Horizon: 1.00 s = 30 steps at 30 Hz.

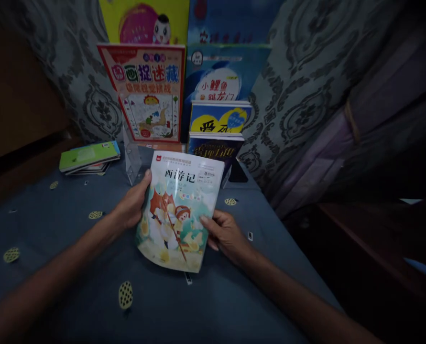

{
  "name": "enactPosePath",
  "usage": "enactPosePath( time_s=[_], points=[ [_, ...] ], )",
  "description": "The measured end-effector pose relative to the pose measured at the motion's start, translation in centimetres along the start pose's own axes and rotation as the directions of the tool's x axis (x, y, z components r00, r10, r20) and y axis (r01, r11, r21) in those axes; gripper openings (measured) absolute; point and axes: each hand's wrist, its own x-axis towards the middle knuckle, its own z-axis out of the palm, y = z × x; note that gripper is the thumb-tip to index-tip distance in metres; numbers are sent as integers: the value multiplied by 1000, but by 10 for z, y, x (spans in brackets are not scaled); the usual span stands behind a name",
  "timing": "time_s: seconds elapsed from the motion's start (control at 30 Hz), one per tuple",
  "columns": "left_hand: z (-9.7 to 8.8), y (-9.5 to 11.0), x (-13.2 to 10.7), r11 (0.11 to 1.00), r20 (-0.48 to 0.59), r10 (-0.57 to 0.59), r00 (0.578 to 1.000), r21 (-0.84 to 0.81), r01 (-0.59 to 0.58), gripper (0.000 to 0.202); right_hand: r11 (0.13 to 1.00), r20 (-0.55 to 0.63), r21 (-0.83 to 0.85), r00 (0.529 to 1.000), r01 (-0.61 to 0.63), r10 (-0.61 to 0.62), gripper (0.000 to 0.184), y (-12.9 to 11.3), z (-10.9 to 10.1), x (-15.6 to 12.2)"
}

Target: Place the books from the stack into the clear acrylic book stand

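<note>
A paperback book (180,210) with a pale, illustrated cover and Chinese title is held up over the table, front cover facing me. My left hand (136,198) grips its left edge, most fingers hidden behind it. On the right edge, lower down, my right hand (225,233) pinches the book with the thumb on the cover. Just behind it stands a clear plastic book rack (129,160) with books in tiers. Among them are a red-bordered picture book (148,95), a blue book (230,71), a blue-and-yellow book (218,117) and a dark book (214,145) partly covered by the held one.
A small stack of books with a green one on top (89,156) lies left of the rack. A dark flat object (239,173) rests at the rack's right. The blue tablecloth (72,248) has pineapple prints. Patterned wallpaper and a tied curtain (336,138) stand behind.
</note>
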Motion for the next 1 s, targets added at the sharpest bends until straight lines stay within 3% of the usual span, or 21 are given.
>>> enactPosePath(
  time_s=[0.13,0.2,0.27,0.33,0.4,0.43,0.5,0.63,0.77,1.0],
  points=[
    [-17,-11,10,965,1,-195,981,178,192,50,963,116,192,978,-191,171,47,15,11,-10],
    [-24,-18,14,926,-25,-166,986,339,165,48,933,160,242,960,-265,232,47,20,12,-12],
    [-29,-22,15,829,-12,-20,1000,559,24,48,908,150,276,948,-314,282,45,24,11,-12],
    [-31,-21,14,581,69,179,981,798,-163,48,889,129,295,937,-349,325,42,25,9,-11],
    [-29,-19,10,234,203,323,924,929,-286,44,873,132,302,924,-382,358,38,24,6,-10],
    [-27,-18,6,90,272,344,899,943,-320,40,866,143,304,918,-396,370,36,24,4,-10],
    [-19,-20,-2,-50,380,292,878,923,-383,36,857,165,312,912,-410,376,34,22,3,-10],
    [2,-42,-26,-66,503,165,848,864,-499,61,849,188,351,918,-394,348,34,21,3,-12],
    [16,-67,-42,-129,542,107,833,839,-529,86,852,177,366,927,-374,331,35,22,2,-14],
    [13,-67,-45,-180,570,87,817,816,-550,69,854,217,360,924,-376,315,35,18,2,-16]
  ],
)
